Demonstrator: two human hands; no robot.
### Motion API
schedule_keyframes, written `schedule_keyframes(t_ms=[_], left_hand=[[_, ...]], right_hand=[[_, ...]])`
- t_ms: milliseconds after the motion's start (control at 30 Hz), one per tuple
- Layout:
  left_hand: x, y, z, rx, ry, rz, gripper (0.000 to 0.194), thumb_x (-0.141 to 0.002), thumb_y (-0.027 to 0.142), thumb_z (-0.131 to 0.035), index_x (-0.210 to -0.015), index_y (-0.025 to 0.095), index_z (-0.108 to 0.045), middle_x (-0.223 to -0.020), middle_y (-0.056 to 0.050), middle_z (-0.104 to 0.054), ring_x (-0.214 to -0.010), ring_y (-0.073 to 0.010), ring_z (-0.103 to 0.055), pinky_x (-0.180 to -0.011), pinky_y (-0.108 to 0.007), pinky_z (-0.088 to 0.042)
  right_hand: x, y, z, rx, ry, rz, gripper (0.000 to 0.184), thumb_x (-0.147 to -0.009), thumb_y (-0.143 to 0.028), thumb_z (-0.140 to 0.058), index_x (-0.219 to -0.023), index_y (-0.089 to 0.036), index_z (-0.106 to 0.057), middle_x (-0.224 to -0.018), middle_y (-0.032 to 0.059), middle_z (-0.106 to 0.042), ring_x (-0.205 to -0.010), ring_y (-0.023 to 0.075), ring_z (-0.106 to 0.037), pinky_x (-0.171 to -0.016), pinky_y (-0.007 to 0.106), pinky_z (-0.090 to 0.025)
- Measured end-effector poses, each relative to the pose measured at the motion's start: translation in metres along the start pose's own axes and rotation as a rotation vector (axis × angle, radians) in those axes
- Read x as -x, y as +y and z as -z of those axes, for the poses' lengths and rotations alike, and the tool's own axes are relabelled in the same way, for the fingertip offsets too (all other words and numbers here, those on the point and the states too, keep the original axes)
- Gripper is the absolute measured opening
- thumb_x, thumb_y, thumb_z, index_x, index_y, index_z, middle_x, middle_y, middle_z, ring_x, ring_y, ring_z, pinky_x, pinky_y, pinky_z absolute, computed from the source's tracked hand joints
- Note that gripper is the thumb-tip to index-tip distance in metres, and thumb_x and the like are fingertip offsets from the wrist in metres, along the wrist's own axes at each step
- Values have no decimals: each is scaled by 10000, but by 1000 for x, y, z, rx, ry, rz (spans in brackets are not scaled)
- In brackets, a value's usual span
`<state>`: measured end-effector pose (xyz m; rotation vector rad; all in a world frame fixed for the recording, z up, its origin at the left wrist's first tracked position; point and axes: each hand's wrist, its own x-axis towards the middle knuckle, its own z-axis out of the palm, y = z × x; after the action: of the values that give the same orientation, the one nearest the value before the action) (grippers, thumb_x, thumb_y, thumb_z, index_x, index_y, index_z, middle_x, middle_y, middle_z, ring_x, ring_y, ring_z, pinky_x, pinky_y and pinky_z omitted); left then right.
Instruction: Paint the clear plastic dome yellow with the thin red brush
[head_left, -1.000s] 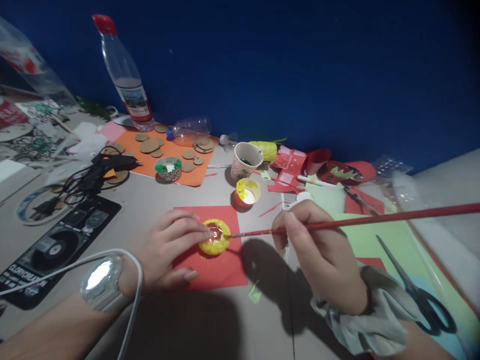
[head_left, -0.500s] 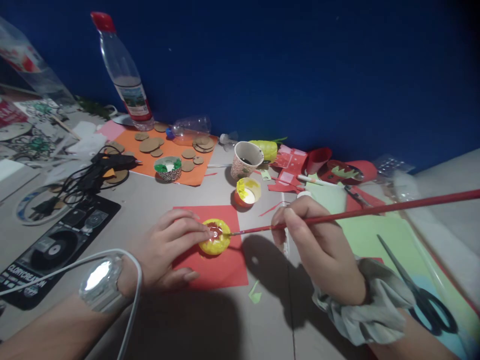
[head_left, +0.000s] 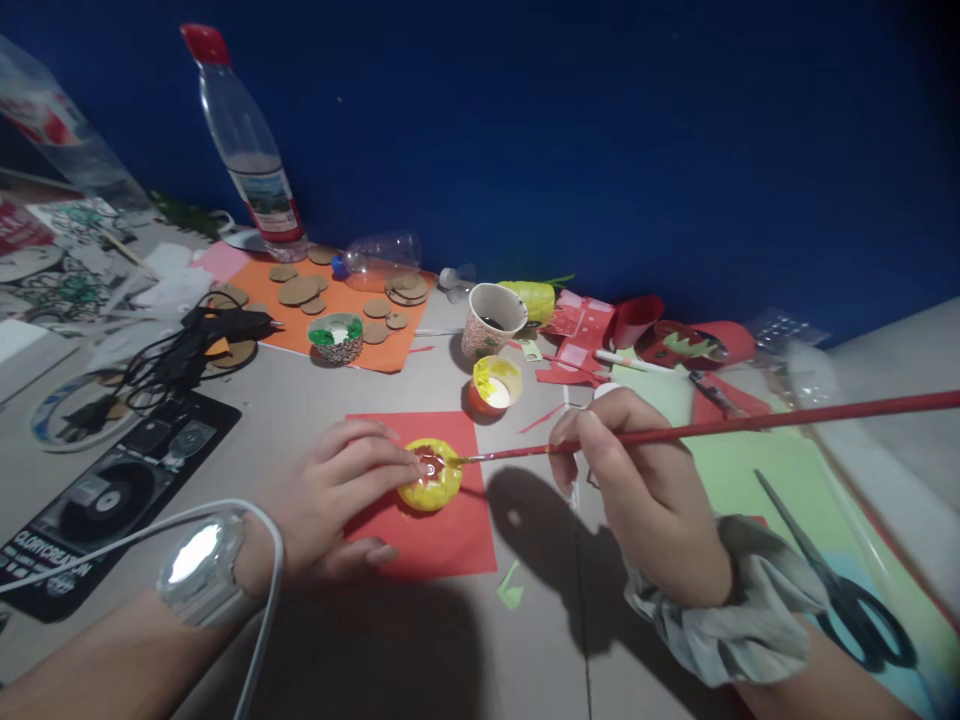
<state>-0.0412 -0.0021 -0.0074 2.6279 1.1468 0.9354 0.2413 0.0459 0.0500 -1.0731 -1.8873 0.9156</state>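
My right hand [head_left: 630, 480] pinches a long red paintbrush [head_left: 757, 424], whose bristles rest on the right rim of a round yellow-painted piece [head_left: 439, 496] with a clear centre. This piece lies on a red paper square [head_left: 457, 550]. My left hand [head_left: 349, 490] lies stretched out from the left, its fingertips pressing on the piece and its thumb apart on the paper. Just behind the paper stands a small paper cup base holding yellow paint [head_left: 510, 372], and beyond it a taller paper cup [head_left: 491, 325] with dark liquid.
A green paint cup [head_left: 337, 345] and cardboard discs [head_left: 298, 290] sit on orange paper near an upright bottle [head_left: 255, 170]. Left are a corded glue gun [head_left: 225, 318] and a black box [head_left: 127, 490]. Scissors [head_left: 847, 590] lie right; a white cable [head_left: 274, 590] loops over my left wrist.
My right hand and the paintbrush have shifted slightly, and the brush's back end sits a little lower. The bristles stay at the yellow rim. My left hand has hardly moved.
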Motion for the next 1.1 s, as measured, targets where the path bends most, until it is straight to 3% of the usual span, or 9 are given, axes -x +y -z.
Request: schedule_keyframes(t_ms=[200,367,533,733,1100], left_hand=[[-1,1,1,-9,-20,7,573,-1013,608,-267,-1213,186,-600,-1126,-81,-654,-1172,-237,-469,-1093,-365,-378],[0,2,2,-6,-46,33,610,-1002,630,-256,-1202,184,-621,-1115,-96,-664,-1164,-257,-478,-1089,-399,-395],[1,1,1,13,-21,21,601,-1002,632,-271,-1218,183,-608,-1129,-90,-658,-1169,-247,-471,-1102,-380,-375],[0,3,3,-15,-78,66,655,-1000,649,-215,-1203,188,-633,-1135,-95,-667,-1162,-256,-489,-1093,-406,-397],[-1,4,3,-19,-70,68,669,-996,657,-205,-1169,185,-646,-1099,-100,-674,-1156,-259,-498,-1079,-407,-405]], right_hand=[[0,-1,1,-4,15,1,288,-1041,-348,-424,-790,-238,-513,-629,-42,-569,-566,127,-543,-600,309,-410],[1,-4,3,82,-53,2,291,-1040,-329,-430,-784,-231,-527,-644,-33,-559,-581,126,-539,-609,320,-407],[1,-6,5,64,-35,9,303,-1044,-335,-421,-776,-236,-523,-635,-34,-563,-574,127,-539,-602,327,-406],[1,-7,4,36,25,-11,314,-1042,-350,-423,-760,-239,-506,-629,-33,-552,-558,133,-529,-590,328,-400],[5,-6,0,76,11,-12,305,-1025,-370,-447,-763,-240,-531,-643,-7,-580,-582,161,-543,-618,346,-415]])
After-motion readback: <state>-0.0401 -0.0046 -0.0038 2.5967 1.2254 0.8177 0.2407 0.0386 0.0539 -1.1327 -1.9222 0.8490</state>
